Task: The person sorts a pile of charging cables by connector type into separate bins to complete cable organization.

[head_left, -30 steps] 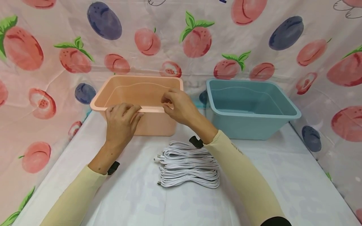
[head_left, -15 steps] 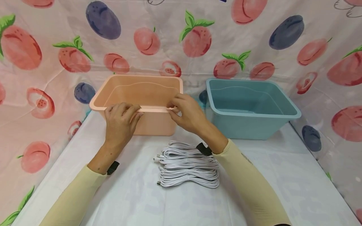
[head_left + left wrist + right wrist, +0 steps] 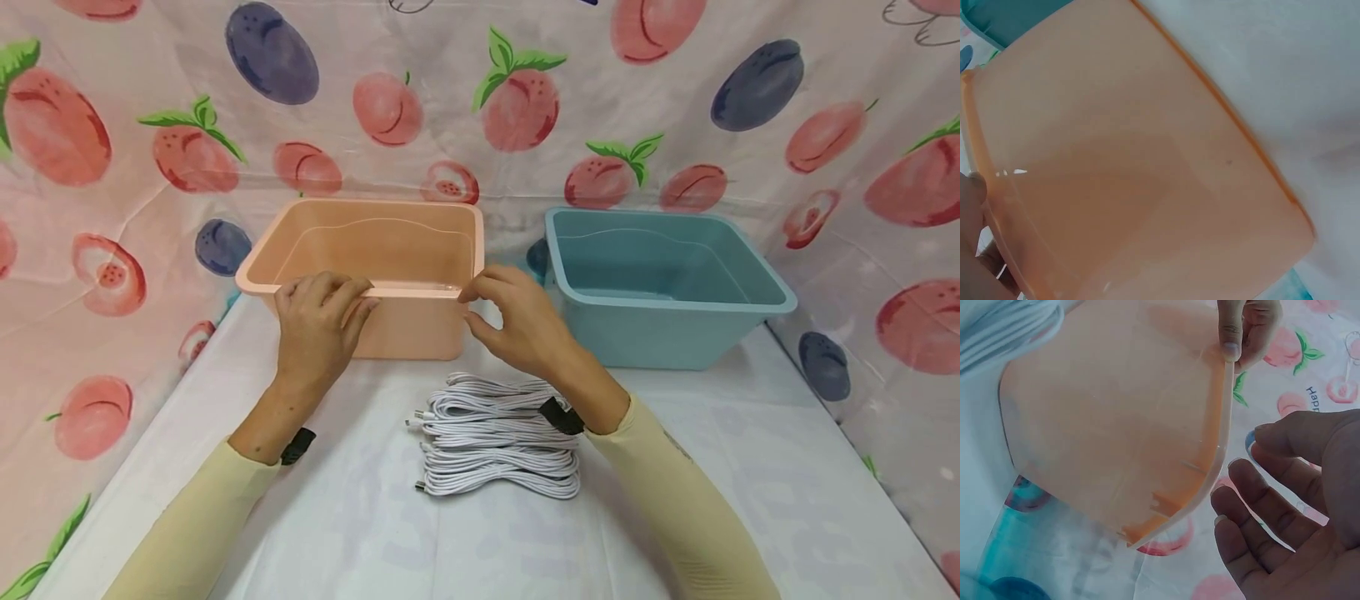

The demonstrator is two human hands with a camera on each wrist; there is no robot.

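We found the left hand (image 3: 315, 325) gripping the peach bin (image 3: 408, 327) by its front rim (image 3: 420, 292), left of the teal bin (image 3: 645, 337). The right hand (image 3: 528, 327), loosely curved beside it, held nothing visible. We judged rim handling underway; the next move called for steady left-hand support.

Kinda digging this peachy-orange tub (image 3: 412, 329): rectangular, rounded corners, lipped rim, walls flaring toward the top. It's sitting upright, open side up, near the far left corner of the surface (image 3: 345, 517).
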